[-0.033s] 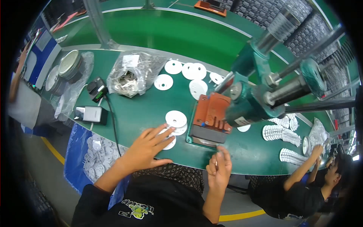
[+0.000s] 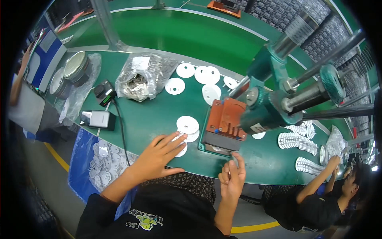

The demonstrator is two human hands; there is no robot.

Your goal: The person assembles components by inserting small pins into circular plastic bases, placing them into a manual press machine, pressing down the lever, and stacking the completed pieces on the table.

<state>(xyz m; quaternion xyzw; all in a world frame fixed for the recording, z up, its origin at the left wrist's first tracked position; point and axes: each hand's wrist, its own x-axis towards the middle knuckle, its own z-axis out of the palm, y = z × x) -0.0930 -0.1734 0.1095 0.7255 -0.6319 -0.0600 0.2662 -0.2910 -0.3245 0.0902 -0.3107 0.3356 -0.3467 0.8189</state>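
Three white discs (image 2: 187, 124), each with a centre hole, overlap near the table's front edge. My left hand (image 2: 155, 157) lies over the lower ones with its fingers spread and touches them; nothing is gripped in it. My right hand (image 2: 232, 175) is at the near edge of a press fixture with an orange-red block (image 2: 227, 113) on a dark grey base (image 2: 222, 142). Its index finger points up toward the base while the other fingers curl. A small greyish piece seems to be between the fingers, too small to name.
Green press columns and metal rods (image 2: 274, 103) rise over the fixture. More white discs (image 2: 175, 86) lie farther back, beside a clear bag of metal parts (image 2: 139, 85). A black cable (image 2: 120, 127) hangs off the table. Stacked discs (image 2: 296, 142) and a co-worker (image 2: 314, 203) are on the right.
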